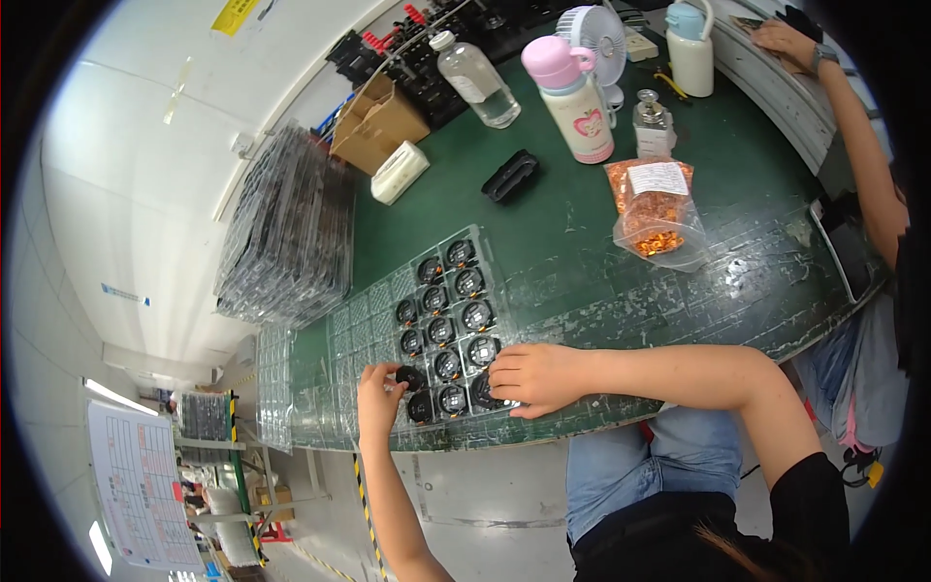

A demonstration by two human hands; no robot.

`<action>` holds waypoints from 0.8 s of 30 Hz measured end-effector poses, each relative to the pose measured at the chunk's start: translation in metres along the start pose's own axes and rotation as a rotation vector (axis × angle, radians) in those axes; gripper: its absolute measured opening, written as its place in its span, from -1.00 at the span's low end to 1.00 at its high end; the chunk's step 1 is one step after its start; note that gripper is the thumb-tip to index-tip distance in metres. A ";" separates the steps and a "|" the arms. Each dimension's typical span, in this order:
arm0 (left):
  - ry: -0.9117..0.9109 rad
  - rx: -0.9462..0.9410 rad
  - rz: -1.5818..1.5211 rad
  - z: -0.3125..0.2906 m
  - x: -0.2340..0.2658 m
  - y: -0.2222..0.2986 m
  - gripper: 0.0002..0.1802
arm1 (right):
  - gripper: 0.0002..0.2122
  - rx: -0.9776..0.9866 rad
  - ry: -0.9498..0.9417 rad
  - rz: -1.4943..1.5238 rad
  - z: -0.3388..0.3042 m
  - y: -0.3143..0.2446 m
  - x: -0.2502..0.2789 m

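Observation:
A clear plastic tray (373, 308) with rows of pockets lies near the table's front edge. Several black round parts (441, 331) with small orange bits sit in its right-hand rows. My left hand (376, 396) pinches a black round part (409, 377) between thumb and fingers, at the tray's near side. Over the tray's near right corner my right hand (543, 378) is bent, its fingertips against another black round part (483, 390). Those fingers partly cover that part, so whether they grip it or the tray rim is unclear.
Stacked clear trays (286, 228) rise at the left. Behind stand a cardboard box (378, 124), a clear bottle (475, 80), a pink-lidded flask (572, 102) and a fan (593, 44). A bag of copper-coloured pieces (655, 213) lies right. Another person's arm (858, 145) is at far right.

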State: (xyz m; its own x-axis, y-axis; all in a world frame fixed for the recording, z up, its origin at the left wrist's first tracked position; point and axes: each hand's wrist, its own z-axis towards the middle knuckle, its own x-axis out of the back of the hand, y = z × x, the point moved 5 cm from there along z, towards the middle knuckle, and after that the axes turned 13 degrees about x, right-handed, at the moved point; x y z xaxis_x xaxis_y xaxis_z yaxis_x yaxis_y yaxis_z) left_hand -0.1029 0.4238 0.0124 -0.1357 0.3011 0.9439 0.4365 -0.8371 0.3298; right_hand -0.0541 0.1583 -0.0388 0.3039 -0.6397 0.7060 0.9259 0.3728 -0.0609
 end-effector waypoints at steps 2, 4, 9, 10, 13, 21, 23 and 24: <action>0.025 -0.047 -0.007 -0.002 0.001 0.003 -0.66 | -0.69 -0.003 0.003 0.014 0.002 0.000 0.002; 0.000 -0.052 0.004 -0.003 0.005 -0.001 -0.65 | -0.69 0.014 0.022 0.073 0.009 -0.002 0.006; 0.313 -0.123 0.386 -0.019 0.011 0.060 -0.42 | -0.71 -0.175 0.240 0.188 0.018 0.020 0.047; 0.286 -0.174 0.297 -0.022 0.012 0.082 -0.35 | -0.70 -0.254 0.377 0.252 0.020 0.028 0.064; 0.176 -0.359 -0.005 -0.038 0.002 0.168 -0.35 | -0.57 -0.552 0.945 0.836 0.009 0.060 0.117; -0.325 -0.635 -0.575 -0.084 -0.061 0.332 -0.24 | -0.71 -0.528 1.931 1.631 -0.050 0.097 0.209; -0.424 -0.635 -0.599 -0.090 -0.070 0.362 -0.32 | -0.77 -0.432 2.081 1.662 -0.063 0.101 0.224; -0.525 -0.625 -0.619 -0.092 -0.074 0.373 -0.39 | -0.79 -0.407 2.127 1.672 -0.070 0.102 0.232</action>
State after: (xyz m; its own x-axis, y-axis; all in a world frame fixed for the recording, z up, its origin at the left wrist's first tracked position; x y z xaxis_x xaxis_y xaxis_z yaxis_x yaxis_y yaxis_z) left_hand -0.0122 0.0473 0.0675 0.2921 0.7979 0.5274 -0.1397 -0.5099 0.8488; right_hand 0.1271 0.0008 0.0691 -0.1404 0.2443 -0.9595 -0.1092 0.9593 0.2603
